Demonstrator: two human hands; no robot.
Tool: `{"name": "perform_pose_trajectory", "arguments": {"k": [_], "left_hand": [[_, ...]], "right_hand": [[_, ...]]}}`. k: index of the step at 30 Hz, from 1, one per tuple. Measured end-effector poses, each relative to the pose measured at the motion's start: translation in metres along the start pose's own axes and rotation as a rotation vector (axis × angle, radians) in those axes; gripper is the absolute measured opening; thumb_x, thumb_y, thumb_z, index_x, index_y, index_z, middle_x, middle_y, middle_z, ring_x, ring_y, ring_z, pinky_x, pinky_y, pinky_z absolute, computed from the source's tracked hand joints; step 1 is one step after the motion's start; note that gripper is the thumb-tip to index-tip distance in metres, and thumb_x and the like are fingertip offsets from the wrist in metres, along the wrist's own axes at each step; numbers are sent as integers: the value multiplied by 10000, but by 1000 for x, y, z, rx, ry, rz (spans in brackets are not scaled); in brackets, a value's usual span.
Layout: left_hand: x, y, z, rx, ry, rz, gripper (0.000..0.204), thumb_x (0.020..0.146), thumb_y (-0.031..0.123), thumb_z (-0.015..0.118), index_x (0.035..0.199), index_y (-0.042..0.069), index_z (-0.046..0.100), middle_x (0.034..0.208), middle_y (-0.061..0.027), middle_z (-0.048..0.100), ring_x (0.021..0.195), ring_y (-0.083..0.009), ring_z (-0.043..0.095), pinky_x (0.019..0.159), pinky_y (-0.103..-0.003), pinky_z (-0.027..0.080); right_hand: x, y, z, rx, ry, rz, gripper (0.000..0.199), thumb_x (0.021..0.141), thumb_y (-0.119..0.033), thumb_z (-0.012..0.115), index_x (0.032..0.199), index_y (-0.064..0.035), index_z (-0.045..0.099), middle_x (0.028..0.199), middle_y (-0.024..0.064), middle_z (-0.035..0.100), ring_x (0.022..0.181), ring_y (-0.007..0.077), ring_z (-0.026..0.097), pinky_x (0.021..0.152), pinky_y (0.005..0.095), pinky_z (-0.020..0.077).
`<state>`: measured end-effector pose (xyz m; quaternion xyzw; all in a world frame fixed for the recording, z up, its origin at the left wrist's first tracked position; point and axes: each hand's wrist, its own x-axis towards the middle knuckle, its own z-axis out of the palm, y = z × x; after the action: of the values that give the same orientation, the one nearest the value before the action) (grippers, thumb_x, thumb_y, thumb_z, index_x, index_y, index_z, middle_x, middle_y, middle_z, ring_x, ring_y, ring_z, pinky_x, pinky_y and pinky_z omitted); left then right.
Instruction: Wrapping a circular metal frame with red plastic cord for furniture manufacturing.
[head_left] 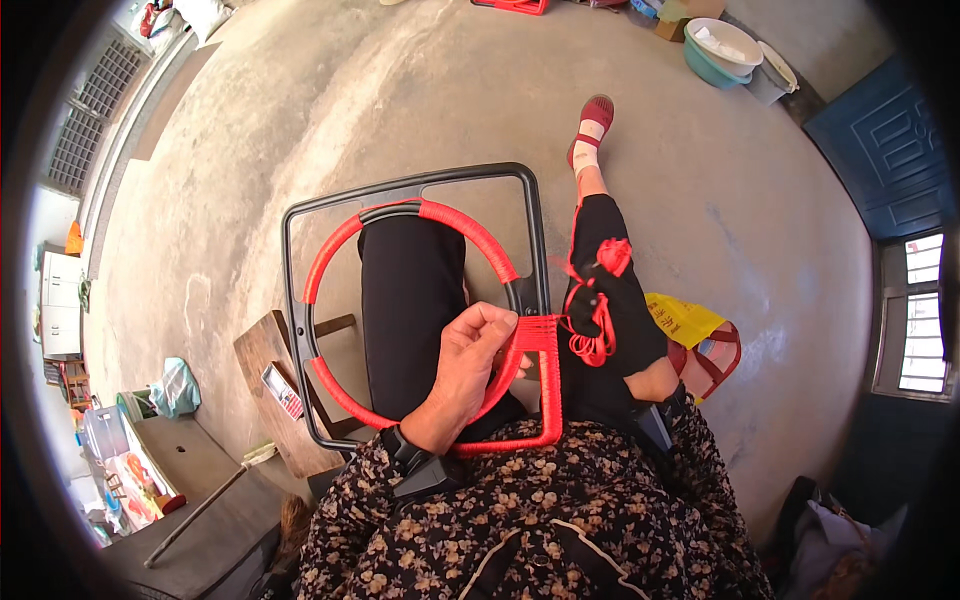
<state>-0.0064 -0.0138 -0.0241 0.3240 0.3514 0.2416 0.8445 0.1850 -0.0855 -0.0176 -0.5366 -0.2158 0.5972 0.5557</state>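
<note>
On my lap rests a black square frame [529, 215] with a round inner ring [335, 250], partly wound with red cord. Red winding covers the near right corner [550, 400] and several stretches of the ring. My left hand [465, 360] is closed on the frame, thumb and forefinger pinching where the red winding bridges ring and right side. Just right of the frame, my right hand [610, 310], in a black glove, is closed around a loose bundle of red cord [595, 345]. The glove blends into my black trousers, so some fingers are hard to make out.
A wooden stool [285, 420] with a phone-like object [283, 390] stands at left. A yellow bag [685, 320] and a red-rimmed basket [715, 360] sit to the right. Basins [722, 50] are at the far right, near a blue door [885, 140].
</note>
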Motion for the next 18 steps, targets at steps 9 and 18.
{"name": "perform_pose_trajectory", "arguments": {"k": [9, 18], "left_hand": [[-1, -5, -4, 32, -25, 2, 174, 935, 217, 575, 906, 47, 554, 755, -79, 644, 570, -137, 635, 484, -237, 534], [-3, -4, -5, 52, -58, -36, 170, 927, 180, 591, 855, 27, 573, 699, -59, 637, 557, -114, 630, 470, -222, 511]], "right_hand": [[-8, -5, 9, -363, -8, 108, 130, 888, -184, 573, 938, -64, 587, 724, -3, 563, 572, 58, 496, 465, 211, 353], [-12, 18, -16, -287, 126, -5, 176, 910, -212, 546, 974, -53, 586, 699, -3, 556, 552, 61, 501, 462, 208, 366]]}}
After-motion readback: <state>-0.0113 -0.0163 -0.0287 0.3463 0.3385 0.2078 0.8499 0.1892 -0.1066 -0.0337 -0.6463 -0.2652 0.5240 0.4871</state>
